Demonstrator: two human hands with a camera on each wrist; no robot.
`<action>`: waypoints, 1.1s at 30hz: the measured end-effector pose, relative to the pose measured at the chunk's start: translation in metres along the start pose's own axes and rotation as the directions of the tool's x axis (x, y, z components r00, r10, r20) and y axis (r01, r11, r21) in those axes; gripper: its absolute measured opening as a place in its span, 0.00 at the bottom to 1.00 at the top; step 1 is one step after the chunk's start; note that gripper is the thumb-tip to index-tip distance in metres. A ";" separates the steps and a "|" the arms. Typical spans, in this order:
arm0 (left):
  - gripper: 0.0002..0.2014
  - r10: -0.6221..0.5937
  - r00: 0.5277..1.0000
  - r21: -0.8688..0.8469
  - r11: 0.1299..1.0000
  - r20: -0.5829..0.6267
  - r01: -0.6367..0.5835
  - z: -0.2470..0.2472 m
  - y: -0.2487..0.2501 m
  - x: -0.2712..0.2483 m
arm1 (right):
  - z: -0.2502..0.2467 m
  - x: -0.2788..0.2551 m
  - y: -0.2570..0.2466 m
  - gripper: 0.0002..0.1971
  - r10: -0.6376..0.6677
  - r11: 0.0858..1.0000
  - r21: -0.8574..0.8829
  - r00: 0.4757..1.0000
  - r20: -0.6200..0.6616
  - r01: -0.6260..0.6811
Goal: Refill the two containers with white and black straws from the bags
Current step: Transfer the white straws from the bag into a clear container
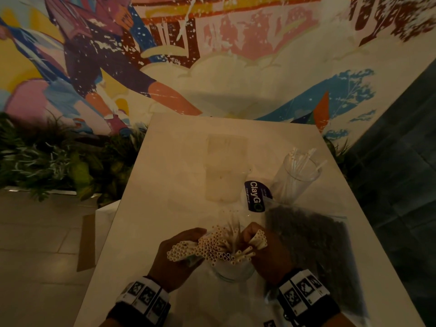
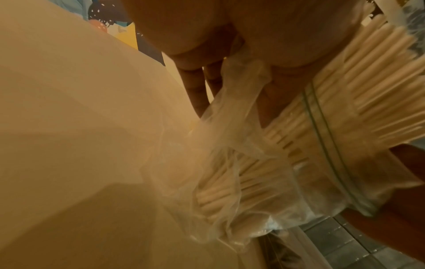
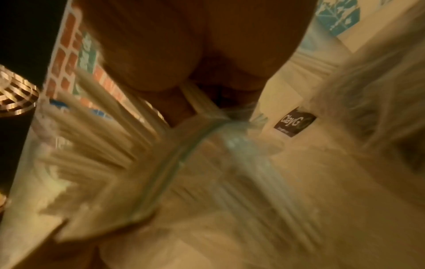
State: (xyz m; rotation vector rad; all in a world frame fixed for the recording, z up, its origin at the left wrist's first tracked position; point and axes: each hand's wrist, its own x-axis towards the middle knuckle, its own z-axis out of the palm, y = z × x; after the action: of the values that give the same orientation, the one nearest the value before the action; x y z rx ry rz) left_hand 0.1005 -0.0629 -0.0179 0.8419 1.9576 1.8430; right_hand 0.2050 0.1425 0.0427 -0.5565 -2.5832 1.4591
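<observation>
White table (image 1: 179, 147), mural wall behind. Left hand (image 1: 175, 253) and right hand (image 1: 271, 252) each grasp white straws (image 1: 212, 246) over near glass (image 1: 232, 272); black-straw bag (image 1: 309, 234) untouched, far glass (image 1: 295, 178) sparsely filled.

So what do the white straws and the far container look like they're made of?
White straws: likely paper, matte off-white tubes with thick-walled open ends; coated plastic can't be excluded. Far container: clear glass or hard plastic, since straws show through its glossy wall.
</observation>
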 end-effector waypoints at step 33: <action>0.19 0.028 0.997 0.137 0.990 0.065 -0.036 -0.004 0.008 0.007 | -0.042 0.006 -0.079 0.22 -0.108 0.736 0.659 0.988 -0.112 0.156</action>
State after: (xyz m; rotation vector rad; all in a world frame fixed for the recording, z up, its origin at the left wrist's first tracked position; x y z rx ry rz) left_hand 0.0945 -0.0622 -0.0088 0.9661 2.0620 1.6918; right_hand 0.1914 0.1414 0.1313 -0.2956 -1.7872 2.0937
